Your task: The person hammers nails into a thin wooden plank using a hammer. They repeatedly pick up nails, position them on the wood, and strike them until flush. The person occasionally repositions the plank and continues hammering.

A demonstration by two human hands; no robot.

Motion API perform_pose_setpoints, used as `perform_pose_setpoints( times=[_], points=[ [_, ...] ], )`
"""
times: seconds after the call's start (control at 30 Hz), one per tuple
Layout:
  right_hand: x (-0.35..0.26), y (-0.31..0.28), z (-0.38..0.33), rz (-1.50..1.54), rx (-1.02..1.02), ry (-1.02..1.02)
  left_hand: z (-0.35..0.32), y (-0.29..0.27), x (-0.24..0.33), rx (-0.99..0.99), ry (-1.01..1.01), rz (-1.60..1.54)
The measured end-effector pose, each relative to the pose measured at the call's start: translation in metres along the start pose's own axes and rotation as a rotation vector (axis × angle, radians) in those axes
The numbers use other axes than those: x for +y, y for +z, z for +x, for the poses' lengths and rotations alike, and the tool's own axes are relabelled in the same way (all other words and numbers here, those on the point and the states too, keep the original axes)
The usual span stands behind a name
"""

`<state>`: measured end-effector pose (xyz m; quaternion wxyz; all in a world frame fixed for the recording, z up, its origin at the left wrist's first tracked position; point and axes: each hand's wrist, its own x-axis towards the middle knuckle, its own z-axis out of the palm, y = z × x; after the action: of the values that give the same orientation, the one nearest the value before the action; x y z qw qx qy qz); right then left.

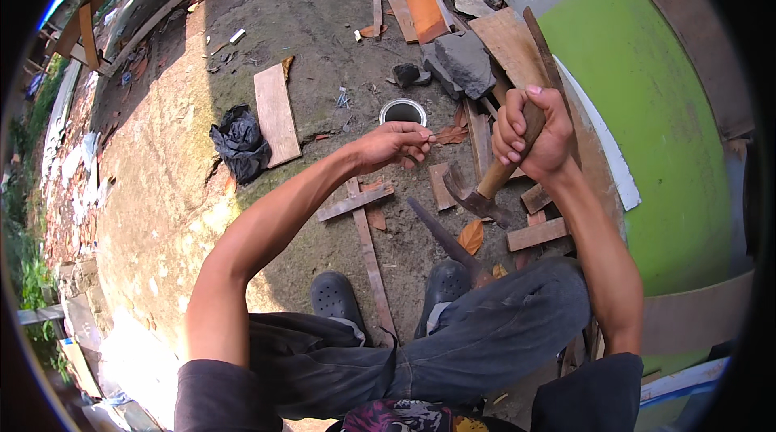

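Observation:
My right hand (540, 131) is wrapped round the wooden handle of a claw hammer (503, 179), whose dark metal head hangs down to the left. My left hand (394, 147) is closed in a pinch just left of it; whatever lies between the fingertips is too small to make out. Right behind that hand stands an open round tin can (402, 112). Below it, a short wooden piece (354, 202) crosses a long wooden strip (370, 258) lying between my feet. A dark saw-like blade (440, 227) rests near my right shoe.
Wood offcuts (537, 234) and grey stone blocks (459, 64) crowd the right side. A green panel (647, 117) stands beyond them. To the left are a black plastic bag (241, 143) and a flat board (276, 115). A wooden frame (121, 8) stands far left.

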<state>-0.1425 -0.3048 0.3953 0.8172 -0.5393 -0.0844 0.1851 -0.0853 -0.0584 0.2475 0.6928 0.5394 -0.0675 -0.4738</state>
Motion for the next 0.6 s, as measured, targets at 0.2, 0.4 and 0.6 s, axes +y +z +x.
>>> perform_pose_setpoints(
  times=[0.2, 0.4, 0.6],
  points=[
    [-0.001, -0.001, -0.007, -0.119, 0.034, 0.037, 0.005, -0.097, -0.058, 0.504, -0.381, 0.694],
    [-0.003, -0.01, -0.017, -0.183, 0.066, 0.023, -0.006, -0.167, -0.069, 0.968, 0.067, 0.634],
    [0.001, -0.01, -0.018, -0.209, 0.112, 0.021, -0.018, -0.186, -0.099, 0.637, -0.237, 1.197]
  ],
)
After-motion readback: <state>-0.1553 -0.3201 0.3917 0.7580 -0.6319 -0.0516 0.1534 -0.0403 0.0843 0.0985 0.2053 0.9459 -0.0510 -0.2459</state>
